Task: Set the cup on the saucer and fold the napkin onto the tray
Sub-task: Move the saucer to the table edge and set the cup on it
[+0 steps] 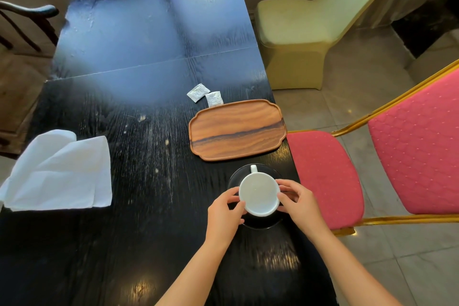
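A white cup [259,194] stands over a black saucer [236,177] near the table's right edge, its handle pointing away from me. My left hand [224,211] grips the cup's left side and my right hand [299,200] grips its right side. Whether the cup rests on the saucer or hovers just above it, I cannot tell. An empty wooden tray [237,129] lies just beyond the saucer. A white napkin [59,171], loosely rumpled, lies at the table's left edge, far from both hands.
Two small white sachets [206,94] lie just past the tray. The black table [139,57] stretches away from me. A red and gold chair [372,161] stands close on the right, a cream chair [298,32] behind it, a dark wooden chair [22,22] far left.
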`<action>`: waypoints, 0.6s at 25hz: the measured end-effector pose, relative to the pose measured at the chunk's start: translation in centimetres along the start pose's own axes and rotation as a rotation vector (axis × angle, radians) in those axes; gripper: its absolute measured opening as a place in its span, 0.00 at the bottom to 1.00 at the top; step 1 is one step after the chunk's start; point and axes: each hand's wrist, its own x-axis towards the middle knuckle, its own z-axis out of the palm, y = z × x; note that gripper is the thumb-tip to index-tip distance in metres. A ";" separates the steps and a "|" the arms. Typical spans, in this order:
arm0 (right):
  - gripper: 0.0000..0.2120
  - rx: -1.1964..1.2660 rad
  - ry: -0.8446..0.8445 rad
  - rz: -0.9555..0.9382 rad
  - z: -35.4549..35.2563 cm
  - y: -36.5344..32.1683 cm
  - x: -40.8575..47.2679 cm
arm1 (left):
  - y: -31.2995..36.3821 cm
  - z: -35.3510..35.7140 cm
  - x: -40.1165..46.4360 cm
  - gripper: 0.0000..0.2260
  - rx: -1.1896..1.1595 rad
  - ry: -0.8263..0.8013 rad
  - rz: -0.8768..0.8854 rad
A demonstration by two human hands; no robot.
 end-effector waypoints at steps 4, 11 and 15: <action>0.14 -0.015 0.008 0.005 0.0 0.1 -0.1 | -0.2 0.1 0.0 0.18 -0.004 0.007 0.010; 0.13 -0.054 0.012 0.019 0.1 -0.1 0.0 | -0.8 0.1 0.1 0.20 0.015 0.016 0.014; 0.13 -0.291 0.123 -0.038 -0.5 -1.7 -0.3 | 0.0 -1.8 -0.7 0.17 0.152 0.045 0.058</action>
